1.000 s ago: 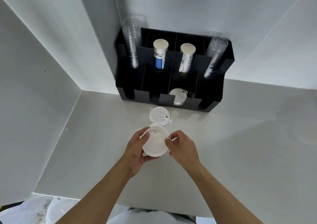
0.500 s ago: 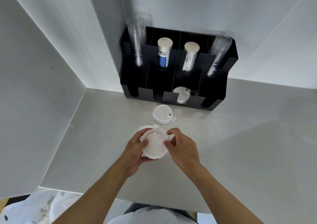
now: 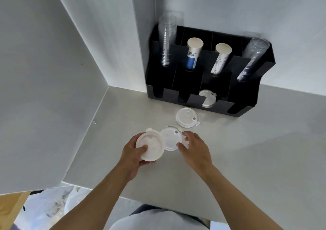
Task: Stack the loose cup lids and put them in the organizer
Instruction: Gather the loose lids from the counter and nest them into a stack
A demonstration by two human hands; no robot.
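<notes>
My left hand (image 3: 135,156) grips a stack of white cup lids (image 3: 151,146), held just above the counter. To its right lies a second white lid (image 3: 170,138) on the counter, and my right hand (image 3: 195,149) pinches its right edge with thumb and fingers. A third loose lid (image 3: 187,117) lies flat farther back, just in front of the black organizer (image 3: 247,104). One white lid (image 3: 208,98) stands in the organizer's front slot, third from the left.
The organizer sits against the back wall and holds two stacks of clear cups (image 3: 166,41) and two stacks of paper cups (image 3: 193,55) in its rear compartments. A white side wall (image 3: 53,88) rises on the left. The counter's front edge (image 3: 158,199) is near my body.
Both hands held one stack of lids together before. Now my left hand has carried the stack to the left, and my right hand has dropped onto the lid lying beneath.
</notes>
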